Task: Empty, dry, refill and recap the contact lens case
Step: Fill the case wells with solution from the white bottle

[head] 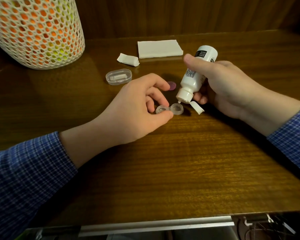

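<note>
A clear two-well contact lens case (170, 109) lies uncapped on the wooden table (163, 161). My left hand (137, 108) pinches its left well between thumb and fingers. My right hand (222, 87) grips a white solution bottle (196, 75), tilted nozzle-down with its flip cap (197, 107) hanging open. The nozzle tip sits just above the right well. A purple cap (171, 86) lies on the table behind my left fingers, partly hidden.
A clear oval plastic box (118, 77) sits behind my left hand. A crumpled tissue (128, 59) and a folded white tissue stack (159, 48) lie further back. A tall white mesh container (36, 30) with orange contents stands at the back left.
</note>
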The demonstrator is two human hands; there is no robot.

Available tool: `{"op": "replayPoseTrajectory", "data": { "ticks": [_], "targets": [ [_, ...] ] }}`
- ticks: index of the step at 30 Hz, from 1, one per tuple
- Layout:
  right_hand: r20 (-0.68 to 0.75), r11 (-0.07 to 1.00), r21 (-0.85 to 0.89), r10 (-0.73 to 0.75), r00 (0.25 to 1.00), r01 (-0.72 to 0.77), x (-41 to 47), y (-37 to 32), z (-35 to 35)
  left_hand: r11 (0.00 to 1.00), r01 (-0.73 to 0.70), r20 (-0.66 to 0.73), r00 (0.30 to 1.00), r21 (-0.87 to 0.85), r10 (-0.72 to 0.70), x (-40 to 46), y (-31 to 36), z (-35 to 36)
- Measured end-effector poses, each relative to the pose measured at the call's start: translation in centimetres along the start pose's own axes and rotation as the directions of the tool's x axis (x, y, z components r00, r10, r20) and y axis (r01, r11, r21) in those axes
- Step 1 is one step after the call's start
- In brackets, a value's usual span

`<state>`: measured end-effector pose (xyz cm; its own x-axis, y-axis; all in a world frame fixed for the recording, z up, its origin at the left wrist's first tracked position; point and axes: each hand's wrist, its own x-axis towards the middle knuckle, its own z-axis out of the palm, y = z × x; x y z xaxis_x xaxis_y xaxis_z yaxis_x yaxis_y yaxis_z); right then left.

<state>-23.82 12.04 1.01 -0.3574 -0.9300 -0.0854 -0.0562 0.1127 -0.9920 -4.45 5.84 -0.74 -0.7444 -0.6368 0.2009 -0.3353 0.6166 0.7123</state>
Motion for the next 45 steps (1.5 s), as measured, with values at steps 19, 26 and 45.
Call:
{"op": "replayPoseTrajectory", "data": {
  "ticks": [19,26,45],
  "targets": [
    [0.019,1.0,-0.008,-0.017,1.0,0.017,0.0,0.0,0.0,1.0,-0.028,-0.008,1.0,0.009,0.028,0.0,-0.1,0.1],
    [-0.027,0.995,0.078,0.056,0.998,-0.054,0.5,-0.1,-0.4,0.999,-0.023,0.0,1.0,0.025,0.023,-0.2,0.0,0.1],
    [-0.037,0.964,0.239,0.132,0.991,-0.12,0.5,-0.1,-1.7,0.991,0.017,-0.068,0.998,0.13,-0.008,-1.9,0.6,0.3]
  ]
}}
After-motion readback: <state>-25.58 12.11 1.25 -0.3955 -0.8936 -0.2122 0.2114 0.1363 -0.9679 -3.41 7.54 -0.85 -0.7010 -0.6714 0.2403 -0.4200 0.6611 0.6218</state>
